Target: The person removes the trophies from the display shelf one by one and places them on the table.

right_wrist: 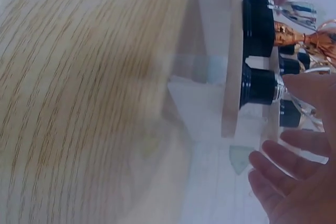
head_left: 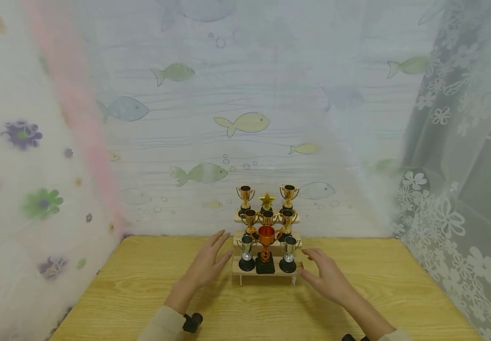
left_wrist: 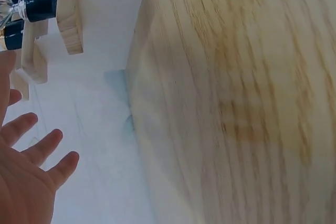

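Observation:
A small three-step wooden stand [head_left: 238, 271] holds several toy trophies on black bases. In its front row, a larger copper-orange trophy [head_left: 267, 235] stands between a left silver trophy [head_left: 247, 245] and a right silver trophy [head_left: 289, 245]. Gold trophies [head_left: 286, 218] fill the middle step; a gold star trophy [head_left: 267, 201] stands between two gold cups at the top. My left hand [head_left: 204, 265], fingers spread, is beside the stand's left side, holding nothing. At the right end my right hand [head_left: 330, 277] has loosely extended fingers, its thumb close to the front step; contact is unclear.
The stand is on a wood-grain table [head_left: 143, 284], near its back edge. Behind it hangs a pale fish-print curtain [head_left: 245, 156]. A flower-print sheet [head_left: 36, 166] is on the left, a sheer white floral curtain [head_left: 454, 222] on the right.

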Demonstrator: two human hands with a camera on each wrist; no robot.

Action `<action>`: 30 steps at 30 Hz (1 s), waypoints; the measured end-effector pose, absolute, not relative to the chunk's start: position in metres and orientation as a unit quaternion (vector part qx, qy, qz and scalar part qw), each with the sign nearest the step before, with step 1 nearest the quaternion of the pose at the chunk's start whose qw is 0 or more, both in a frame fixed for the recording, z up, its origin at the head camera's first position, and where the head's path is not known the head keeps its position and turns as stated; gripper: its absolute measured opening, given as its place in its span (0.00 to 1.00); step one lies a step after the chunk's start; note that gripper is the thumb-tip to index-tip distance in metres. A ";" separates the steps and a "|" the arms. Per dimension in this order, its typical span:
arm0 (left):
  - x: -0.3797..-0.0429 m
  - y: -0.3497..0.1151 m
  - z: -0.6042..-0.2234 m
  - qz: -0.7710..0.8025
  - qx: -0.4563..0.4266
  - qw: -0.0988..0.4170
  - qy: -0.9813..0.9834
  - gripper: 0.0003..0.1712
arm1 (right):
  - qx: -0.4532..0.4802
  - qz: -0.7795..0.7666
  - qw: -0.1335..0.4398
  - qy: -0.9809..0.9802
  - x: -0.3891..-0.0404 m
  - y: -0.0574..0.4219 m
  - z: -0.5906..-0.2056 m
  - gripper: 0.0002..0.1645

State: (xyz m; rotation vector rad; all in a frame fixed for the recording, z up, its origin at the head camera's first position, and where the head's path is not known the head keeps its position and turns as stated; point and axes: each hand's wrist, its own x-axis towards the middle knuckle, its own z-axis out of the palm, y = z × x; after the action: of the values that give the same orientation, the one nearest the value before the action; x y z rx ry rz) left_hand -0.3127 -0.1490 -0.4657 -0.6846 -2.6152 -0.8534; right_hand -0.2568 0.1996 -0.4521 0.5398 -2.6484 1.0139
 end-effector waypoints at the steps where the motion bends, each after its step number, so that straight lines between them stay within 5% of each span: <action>1: -0.313 -0.148 -0.466 -0.301 -0.238 0.154 -0.910 0.32 | 0.183 0.351 0.127 -0.909 -0.258 0.199 -0.453 0.32; 30: -0.340 -0.109 -0.480 -0.430 -0.211 0.256 -0.840 0.18 | 0.132 0.415 0.121 -0.892 -0.273 0.178 -0.462 0.23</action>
State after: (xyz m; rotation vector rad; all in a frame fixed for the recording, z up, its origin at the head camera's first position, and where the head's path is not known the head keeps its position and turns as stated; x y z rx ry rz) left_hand -0.3398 -0.1091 -0.4802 -0.5720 -2.2802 -1.1662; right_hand -0.2725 0.1780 -0.4621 0.3850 -2.6049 1.2114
